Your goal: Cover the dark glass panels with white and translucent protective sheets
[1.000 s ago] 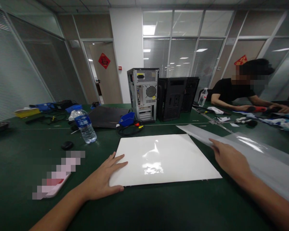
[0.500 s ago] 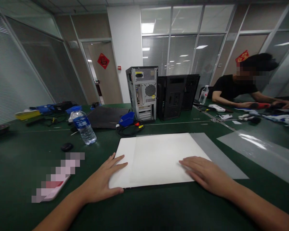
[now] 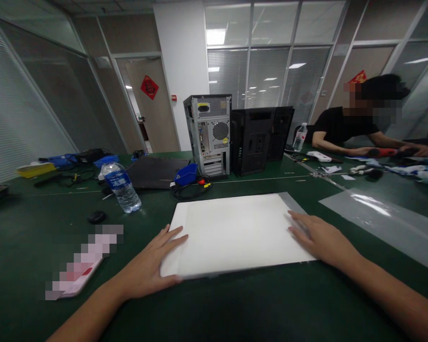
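Observation:
A flat white rectangular panel [image 3: 235, 232] with a thin dark edge lies on the green table. On top of it is a translucent sheet [image 3: 295, 203]; its grey corner sticks out past the panel's far right corner. My left hand [image 3: 151, 261] rests on the left end of the panel, fingers spread and thumb along the near left corner. At the right end, my right hand [image 3: 321, 237] lies with fingers stretched over the sheet's edge, hiding part of that side. Neither hand is closed round anything.
Beyond the panel stand a computer tower [image 3: 214, 135] and black cases [image 3: 253, 142]. A water bottle [image 3: 121, 187], round black object [image 3: 97, 217] and pink blurred item [image 3: 85, 266] lie left. Another clear sheet [image 3: 374, 213] is right; a person [image 3: 342, 128] works behind it.
My right hand has moved outward to the right and slightly away. The translucent sheet has shifted left over the panel, so much less overhangs on the right. My left hand has stayed in place.

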The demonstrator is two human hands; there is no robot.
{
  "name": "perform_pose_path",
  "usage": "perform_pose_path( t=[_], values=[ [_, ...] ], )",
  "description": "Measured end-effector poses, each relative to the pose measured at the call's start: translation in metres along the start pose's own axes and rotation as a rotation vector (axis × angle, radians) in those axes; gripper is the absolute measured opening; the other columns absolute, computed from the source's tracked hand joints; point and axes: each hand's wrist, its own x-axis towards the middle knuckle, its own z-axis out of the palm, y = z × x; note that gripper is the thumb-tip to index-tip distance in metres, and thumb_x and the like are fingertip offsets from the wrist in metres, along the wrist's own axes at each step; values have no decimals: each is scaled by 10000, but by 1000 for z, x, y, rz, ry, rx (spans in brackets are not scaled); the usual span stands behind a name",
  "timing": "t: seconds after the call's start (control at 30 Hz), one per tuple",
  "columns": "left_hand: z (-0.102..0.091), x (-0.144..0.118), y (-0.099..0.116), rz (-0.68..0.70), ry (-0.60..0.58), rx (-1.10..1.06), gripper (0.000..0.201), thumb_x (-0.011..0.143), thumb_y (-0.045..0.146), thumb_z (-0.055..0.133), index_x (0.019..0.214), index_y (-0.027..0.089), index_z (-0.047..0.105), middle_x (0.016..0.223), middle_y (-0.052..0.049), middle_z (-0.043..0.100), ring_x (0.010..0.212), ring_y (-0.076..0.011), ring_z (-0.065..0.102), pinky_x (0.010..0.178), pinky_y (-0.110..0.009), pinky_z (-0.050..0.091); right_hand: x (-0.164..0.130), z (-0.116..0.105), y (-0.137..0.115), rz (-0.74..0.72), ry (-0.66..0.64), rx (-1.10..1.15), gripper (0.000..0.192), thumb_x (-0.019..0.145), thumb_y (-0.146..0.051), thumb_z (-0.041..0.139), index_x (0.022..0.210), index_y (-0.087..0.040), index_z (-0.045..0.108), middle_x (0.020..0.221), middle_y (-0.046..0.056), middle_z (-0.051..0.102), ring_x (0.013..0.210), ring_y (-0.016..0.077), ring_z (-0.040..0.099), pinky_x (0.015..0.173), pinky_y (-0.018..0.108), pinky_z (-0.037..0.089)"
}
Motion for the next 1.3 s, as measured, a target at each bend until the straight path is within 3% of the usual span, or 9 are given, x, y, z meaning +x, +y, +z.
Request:
perform_pose_path(
  t=[0.33, 0.47, 0.63, 0.77, 0.87, 0.97, 1.1, 1.3],
  values=[
    [-6, -1, 3, -11, -58, -3, 960, 797, 766, 644, 1603, 366, 312, 1726, -72, 155, 1550, -473, 90, 1208, -692, 194, -4, 8, -17, -103, 36, -10, 747, 1006, -639, 355, 1569, -151, 400, 1313, 180, 651, 1135, 327, 638, 1000, 534, 504],
    [-10, -4, 2, 25, -81, -19, 1051, 718, 783, 709, 1603, 401, 291, 1730, -48, 138, 1543, -497, 70, 1193, -720, 187, -6, 13, -23, -68, 66, -37, 821, 998, -664, 332, 1589, -95, 345, 1328, 215, 640, 1120, 355, 646, 982, 558, 510],
    [-12, -5, 1, 26, -116, -37, 1146, 639, 792, 761, 1604, 432, 259, 1735, -33, 95, 1534, -522, 28, 1170, -759, 172, -7, 14, -41, -9, 108, -94, 830, 990, -678, 297, 1542, -71, 424, 1293, 245, 651, 1153, 400, 629, 973, 602, 493],
    [-10, -5, -2, 49, -109, -62, 1165, 600, 811, 772, 1593, 448, 284, 1738, -12, 74, 1529, -534, 14, 1168, -762, 157, -7, 12, -50, 11, 92, -81, 881, 974, -707, 305, 1553, -50, 394, 1306, 261, 638, 1185, 417, 607, 990, 618, 473],
    [-10, -6, -4, 77, -96, -86, 1036, 664, 854, 682, 1565, 465, 350, 1737, 18, 89, 1535, -522, 8, 1174, -756, 156, -8, 9, -49, -17, 52, 21, 869, 980, -699, 331, 1608, -100, 289, 1369, 215, 617, 1237, 387, 584, 1037, 597, 454],
    [-10, -8, -4, 92, -68, -110, 807, 837, 821, 512, 1549, 463, 388, 1733, 37, 125, 1555, -472, 14, 1194, -731, 150, -10, 7, -42, -88, 9, 109, 818, 998, -666, 357, 1633, -168, 222, 1436, 161, 584, 1280, 349, 563, 1077, 578, 434],
    [-12, -9, -3, 84, -24, -118, 598, 990, 656, 388, 1546, 436, 408, 1725, 34, 175, 1573, -402, 51, 1222, -681, 161, -10, 3, -28, -239, -54, 115, 713, 1007, -629, 402, 1593, -227, 345, 1552, 122, 474, 1370, 332, 489, 1137, 570, 386],
    [-9, -8, -4, 84, 35, -102, 542, 1007, 561, 441, 1524, 397, 456, 1714, 6, 226, 1569, -385, 134, 1220, -649, 227, -8, -2, -15, -404, -123, 105, 669, 982, -610, 493, 1566, -294, 416, 1560, 75, 473, 1431, 331, 424, 1198, 609, 296]
  ],
)
